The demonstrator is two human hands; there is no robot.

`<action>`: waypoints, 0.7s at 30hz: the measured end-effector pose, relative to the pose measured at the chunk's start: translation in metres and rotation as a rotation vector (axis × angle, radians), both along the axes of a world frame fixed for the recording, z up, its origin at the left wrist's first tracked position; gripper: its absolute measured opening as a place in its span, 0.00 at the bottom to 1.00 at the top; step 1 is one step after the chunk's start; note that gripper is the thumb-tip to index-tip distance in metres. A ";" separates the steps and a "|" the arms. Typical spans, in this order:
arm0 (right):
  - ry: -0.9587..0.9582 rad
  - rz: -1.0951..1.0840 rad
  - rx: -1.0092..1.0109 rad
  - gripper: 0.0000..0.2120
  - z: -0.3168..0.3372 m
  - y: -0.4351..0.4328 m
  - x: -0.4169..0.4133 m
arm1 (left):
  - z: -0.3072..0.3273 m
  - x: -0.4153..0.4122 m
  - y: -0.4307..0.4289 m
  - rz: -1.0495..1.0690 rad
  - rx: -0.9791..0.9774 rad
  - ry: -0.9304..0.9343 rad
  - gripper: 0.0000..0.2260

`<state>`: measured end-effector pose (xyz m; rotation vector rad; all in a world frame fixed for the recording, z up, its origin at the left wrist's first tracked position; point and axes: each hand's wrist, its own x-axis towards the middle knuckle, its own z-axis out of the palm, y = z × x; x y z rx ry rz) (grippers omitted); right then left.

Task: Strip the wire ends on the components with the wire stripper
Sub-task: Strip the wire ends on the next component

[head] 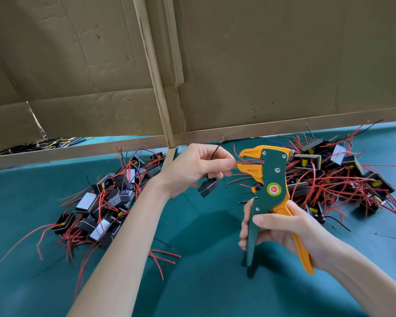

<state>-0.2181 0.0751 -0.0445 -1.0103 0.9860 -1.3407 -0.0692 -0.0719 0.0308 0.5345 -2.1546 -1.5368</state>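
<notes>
Head view shows the green and orange wire stripper upright above the middle of the desk. Its jaws point left with a gap between them, and a red wire runs into that gap. A small black component dangles just below the left hand, clear of the cloth.

Bare green desk lies beneath and nearer than both hands, a wide lane between two heaps. One pile of components with red leads sits to the left. A larger pile spreads right and far, reaching just behind the tool's head. The desk's far edge meets a cardboard wall close behind the hands, with a wooden strip coming down to it.

The left hand is raised, thumb and forefinger pinching the red wire. The right hand holds the tool low, fingers curled round both handles, thumb across the green one.
</notes>
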 end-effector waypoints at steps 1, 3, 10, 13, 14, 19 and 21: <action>0.005 0.002 -0.003 0.05 0.000 0.000 0.000 | 0.000 0.000 0.000 -0.007 -0.006 -0.006 0.06; 0.014 0.009 -0.008 0.04 0.000 0.000 -0.001 | 0.001 0.001 0.000 -0.011 -0.025 -0.023 0.05; 0.057 0.070 -0.015 0.12 -0.001 0.000 -0.004 | 0.001 0.003 -0.003 -0.042 -0.024 -0.034 0.02; 0.081 0.064 0.004 0.12 -0.002 0.001 -0.003 | 0.001 0.005 -0.004 -0.053 -0.016 -0.038 0.07; 0.082 0.048 0.015 0.10 -0.002 0.001 -0.002 | 0.001 0.005 -0.004 -0.054 -0.020 -0.040 0.07; 0.064 -0.003 0.069 0.12 -0.002 0.002 0.002 | -0.001 0.005 -0.007 -0.065 -0.017 -0.037 0.04; 0.052 -0.045 0.091 0.13 -0.001 0.003 0.006 | -0.004 0.002 -0.006 -0.057 -0.019 -0.018 0.03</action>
